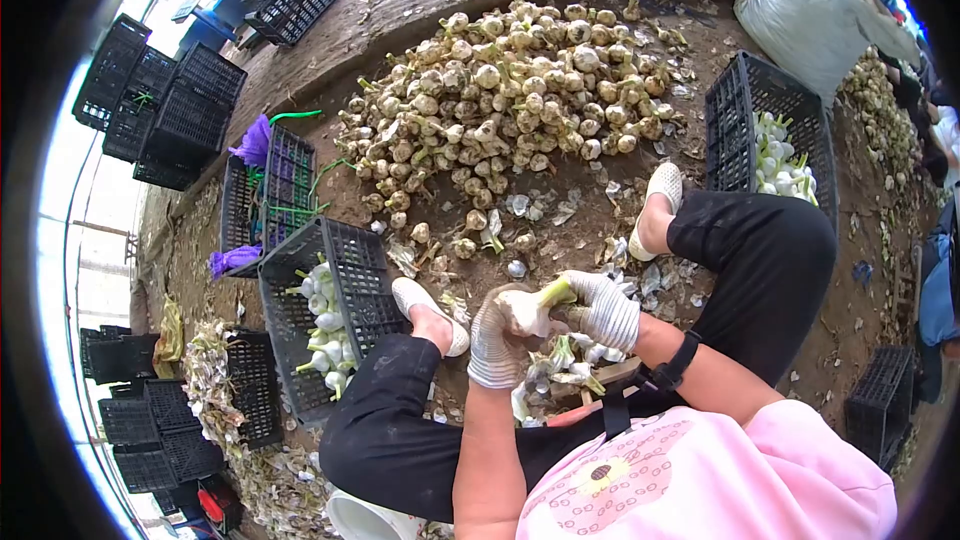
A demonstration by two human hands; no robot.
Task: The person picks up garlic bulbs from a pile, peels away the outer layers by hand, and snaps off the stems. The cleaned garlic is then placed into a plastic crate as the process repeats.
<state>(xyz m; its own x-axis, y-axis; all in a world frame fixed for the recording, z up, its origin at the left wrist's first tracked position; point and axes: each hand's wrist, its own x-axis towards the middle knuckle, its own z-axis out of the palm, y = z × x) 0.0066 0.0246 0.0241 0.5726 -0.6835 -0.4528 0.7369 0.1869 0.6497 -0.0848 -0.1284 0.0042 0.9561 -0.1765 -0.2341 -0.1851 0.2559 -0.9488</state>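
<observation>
Between my hands is a garlic bulb (524, 312) with a short green stem, held above my lap. My left hand (492, 342), in a dirty white knit glove, is wrapped round the bulb's left side. With its fingers closed at the stem end, my right hand (604, 311) grips the same bulb from the right. It wears a striped white glove. Below the hands lie peeled skins and cut stems (566, 370). On the ground ahead is a large heap of unpeeled garlic (510, 90).
A black crate (350, 270) with white bulbs stands at my left, another crate (735, 130) with cleaned garlic at my right. A white sack (810, 15) is behind that. Stacked crates (185, 110) and a white bucket (365, 518) are on the left.
</observation>
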